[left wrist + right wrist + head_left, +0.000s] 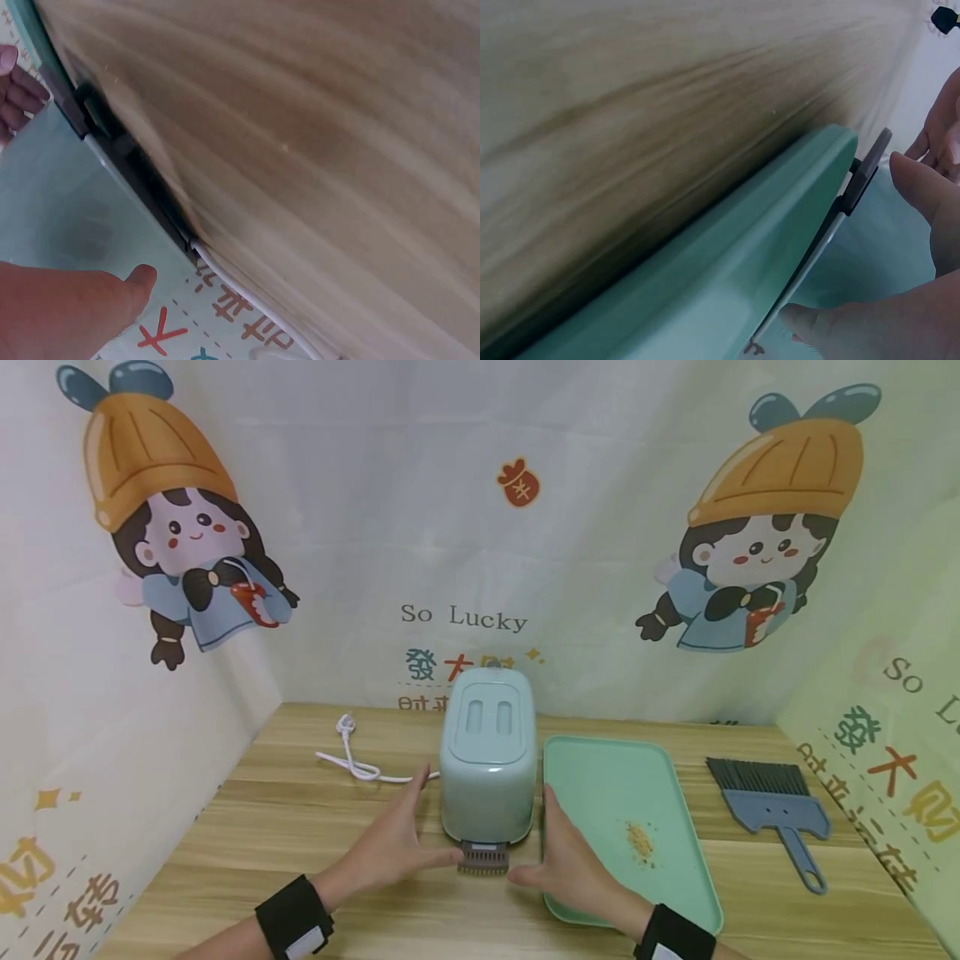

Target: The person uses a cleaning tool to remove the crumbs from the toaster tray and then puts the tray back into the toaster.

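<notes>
A pale blue-green toaster (489, 802) stands on the wooden table, its lid-like top cover marked with two oblong shapes. Low on its near end, a dark grey slotted piece (483, 860) sticks out. My left hand (390, 847) is at the toaster's left side, fingers extended and thumb tip at the grey piece. On the other side my right hand (573, 864) stands with thumb and fingers spread, over the left edge of a green tray (607, 785). The right wrist view shows its fingers (817, 326) alongside the toaster wall. Neither hand is curled round anything.
Yellowish crumbs (640, 842) lie on the tray. Farther right is a grey-blue brush (776, 810) with dark bristles, its handle toward me. A white power cord (363, 771) with a plug runs left from the toaster. Printed cloth (585, 568) hangs behind the table.
</notes>
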Demonstrator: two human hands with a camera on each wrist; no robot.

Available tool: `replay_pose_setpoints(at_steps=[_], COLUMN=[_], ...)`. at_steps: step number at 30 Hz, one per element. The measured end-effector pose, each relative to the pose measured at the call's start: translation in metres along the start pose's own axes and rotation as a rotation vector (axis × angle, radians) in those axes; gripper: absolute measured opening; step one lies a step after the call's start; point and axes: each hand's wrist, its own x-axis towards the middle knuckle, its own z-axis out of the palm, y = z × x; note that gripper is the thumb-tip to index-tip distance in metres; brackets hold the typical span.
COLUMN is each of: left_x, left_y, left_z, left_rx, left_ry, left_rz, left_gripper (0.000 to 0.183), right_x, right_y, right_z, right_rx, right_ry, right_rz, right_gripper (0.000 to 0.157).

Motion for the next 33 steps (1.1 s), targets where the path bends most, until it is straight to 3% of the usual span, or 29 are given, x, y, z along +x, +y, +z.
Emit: replay_pose_setpoints(at_steps=[3,9,12,20,33], left_x=[0.001,0.003,0.002,-0.001,-0.001], left_y=[-0.001,0.000,0.002,0.006,0.003], left_z=[0.009,0.023,0.027,0.032,0.033], left_rx=[-0.002,-0.092,-0.119,-0.131,-0.039], left_ry=[-0.002,0.028,0.042,0.084,0.125], left_rz=[0.040,0.180,0.203,0.212,0.127], left_gripper=[0.138,0.143,0.145,0.145,0.130], right_x=[0.004,0.005,0.005,0.004,0.009], right_y=[0.000,-0.002,-0.003,-0.002,-0.001], right_z=[0.007,0.016,0.018,0.019,0.019], right_rx=[0.015,0.018,-0.010,-0.058,-0.111], right_ry=[0.014,0.037,0.042,0.061,0.134], right_rz=[-0.023,-0.065,-0.056,-0.053,-0.067], right_gripper=[0.129,0.131,0.129,0.125,0.122])
